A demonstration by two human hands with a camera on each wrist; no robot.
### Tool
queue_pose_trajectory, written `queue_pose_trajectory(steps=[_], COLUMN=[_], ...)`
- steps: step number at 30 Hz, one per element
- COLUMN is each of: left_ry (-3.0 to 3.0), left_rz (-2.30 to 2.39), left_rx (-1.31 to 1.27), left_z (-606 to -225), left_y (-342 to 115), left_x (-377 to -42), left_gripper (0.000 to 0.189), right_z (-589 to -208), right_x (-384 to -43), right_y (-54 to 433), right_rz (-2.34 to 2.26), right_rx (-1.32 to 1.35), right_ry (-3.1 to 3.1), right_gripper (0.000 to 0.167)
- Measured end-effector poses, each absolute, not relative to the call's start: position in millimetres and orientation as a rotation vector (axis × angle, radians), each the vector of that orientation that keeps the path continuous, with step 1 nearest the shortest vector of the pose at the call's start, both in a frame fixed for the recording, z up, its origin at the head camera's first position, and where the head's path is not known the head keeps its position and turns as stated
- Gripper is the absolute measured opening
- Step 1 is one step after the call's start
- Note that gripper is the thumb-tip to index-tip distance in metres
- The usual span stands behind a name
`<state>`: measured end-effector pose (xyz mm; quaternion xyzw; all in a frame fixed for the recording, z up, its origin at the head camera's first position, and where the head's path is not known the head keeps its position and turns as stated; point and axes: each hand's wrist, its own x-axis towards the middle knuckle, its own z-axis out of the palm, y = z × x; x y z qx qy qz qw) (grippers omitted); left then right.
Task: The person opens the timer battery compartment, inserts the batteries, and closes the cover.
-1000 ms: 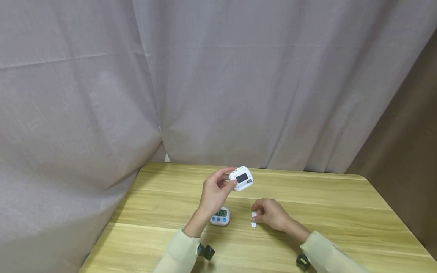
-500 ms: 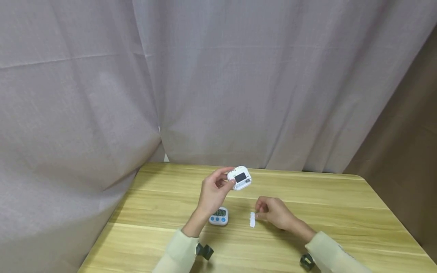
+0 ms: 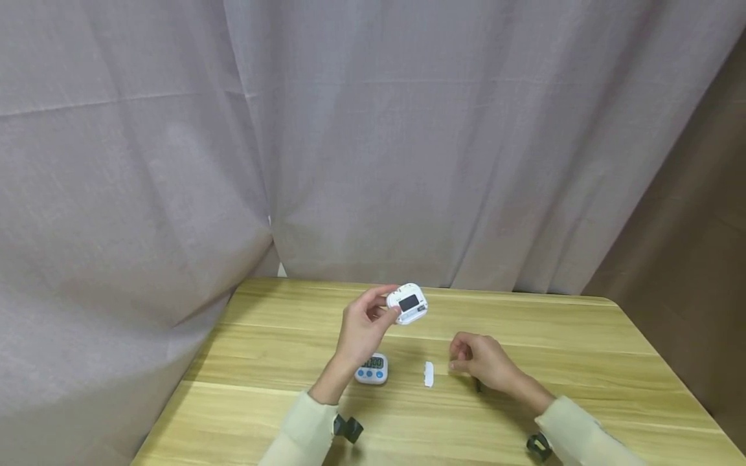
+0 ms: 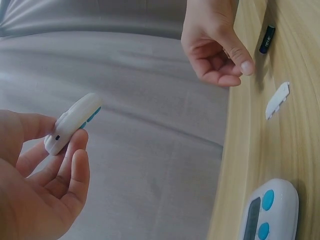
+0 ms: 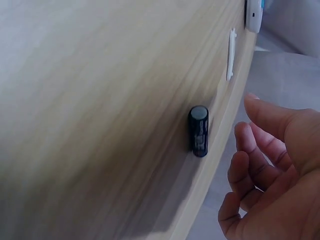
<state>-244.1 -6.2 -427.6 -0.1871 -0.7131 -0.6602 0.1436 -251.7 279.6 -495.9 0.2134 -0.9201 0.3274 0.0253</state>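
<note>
My left hand [image 3: 362,327] pinches a white timer [image 3: 407,304] above the table, its back turned up and its battery slot uncovered in the head view. Blue buttons show along that timer's far side in the left wrist view. My right hand [image 3: 485,361] hovers over the wood with loosely bent fingers and holds nothing. Near it on the table lies a small black battery [image 5: 199,131], mostly hidden below the hand in the head view. A white battery cover [image 3: 429,374] lies flat between the hands.
A second white timer [image 3: 371,369] with blue buttons and a display sits on the wooden table [image 3: 280,362], partly behind the left forearm. A grey curtain [image 3: 373,162] hangs right behind the table's far edge.
My right hand has let go of the white cover and moved right, leaving it on the table. The battery has come into sight under that hand. My left hand is nearly still.
</note>
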Motion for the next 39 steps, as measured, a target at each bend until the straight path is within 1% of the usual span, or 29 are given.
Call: queue_pose_trajectory(steps=[11,21,31,39], left_ry=[-2.074,-2.101,-2.092,-2.103], left_rz=[-1.905,-1.887,-1.893,-1.896], left_rx=[-0.547,-0.554,-0.559,-0.554], left_z=[-427.5,-428.6,-430.6,-428.2], left_y=[-7.5,-6.6,-6.3,-5.6], left_x=[-242.7,-243.2,-243.4,-241.6], left_gripper=[0.038,0.039,0.038,0.039], right_z=[-494.7,-496.3,-498.0,-499.4], right_x=[-241.0,-236.4,-230.9,-226.3], right_y=[293.6,309.8,319.6,322.4], right_rz=[0.979,1.025,1.084,1.089], right_rx=[0.605,0.516,0.5,0.477], right_ry=[-2.888,-2.929,-2.94,-2.965], right_gripper=[0.023,0.029,0.035,0.035])
